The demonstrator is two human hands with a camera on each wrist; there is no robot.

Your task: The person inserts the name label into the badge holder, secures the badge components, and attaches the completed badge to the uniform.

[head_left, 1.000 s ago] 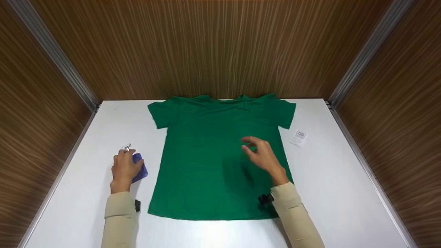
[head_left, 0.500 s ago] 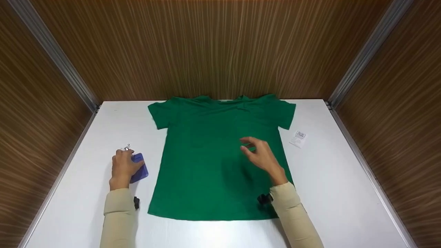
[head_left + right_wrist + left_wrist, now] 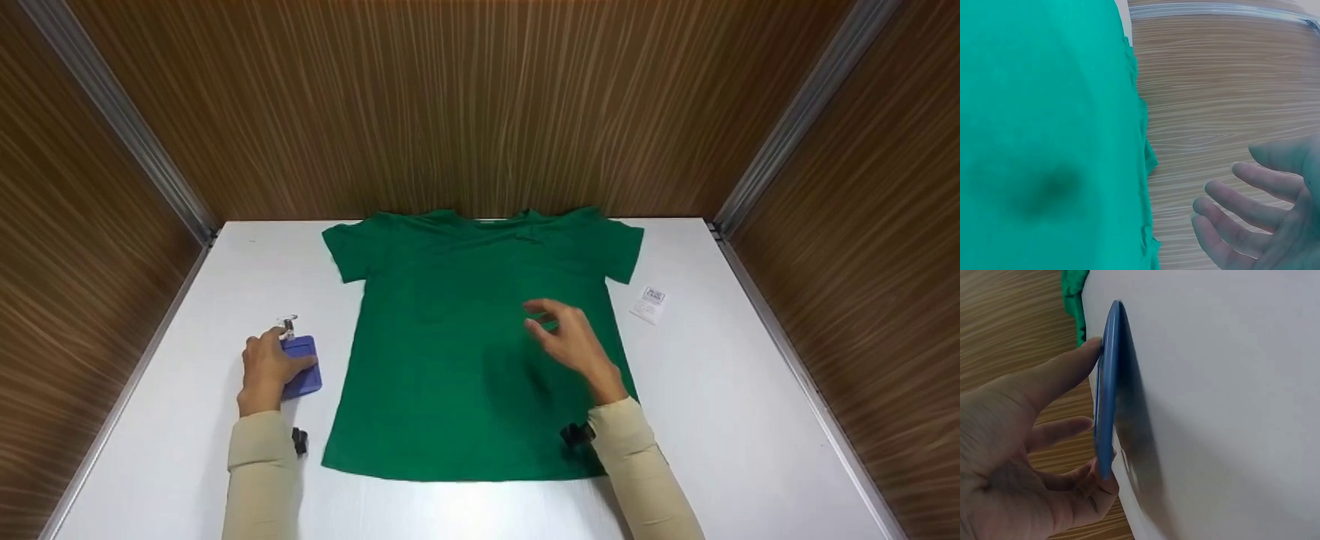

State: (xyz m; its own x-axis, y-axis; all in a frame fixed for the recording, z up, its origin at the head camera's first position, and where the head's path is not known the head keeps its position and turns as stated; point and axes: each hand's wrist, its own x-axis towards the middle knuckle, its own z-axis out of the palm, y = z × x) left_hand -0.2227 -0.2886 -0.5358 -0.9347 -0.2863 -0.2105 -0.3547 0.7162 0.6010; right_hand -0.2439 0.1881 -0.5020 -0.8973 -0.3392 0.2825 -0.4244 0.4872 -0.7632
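My left hand [image 3: 265,367] holds a blue badge holder [image 3: 303,381] at the left of the table. A clear strap with a metal clip [image 3: 288,325] sticks out from its far end. In the left wrist view the badge holder [image 3: 1107,394] is seen edge-on and tilted. The thumb presses its near face, and curled fingertips hold its lower end. My right hand [image 3: 571,341] hovers over a green T-shirt [image 3: 450,345], holding nothing. In the right wrist view the fingers [image 3: 1247,205] are loosely bent and spread apart. The shirt lies flat, with its collar at the back.
A small white printed card [image 3: 649,304] lies right of the shirt. The white table [image 3: 750,420] is bounded by wood-grain panels [image 3: 480,105] at the back and sides, with metal strips [image 3: 810,112] at the corners.
My left fingers have shifted on the badge holder; more of its blue face and its clip now show. The right hand and the shirt have stayed where they were.
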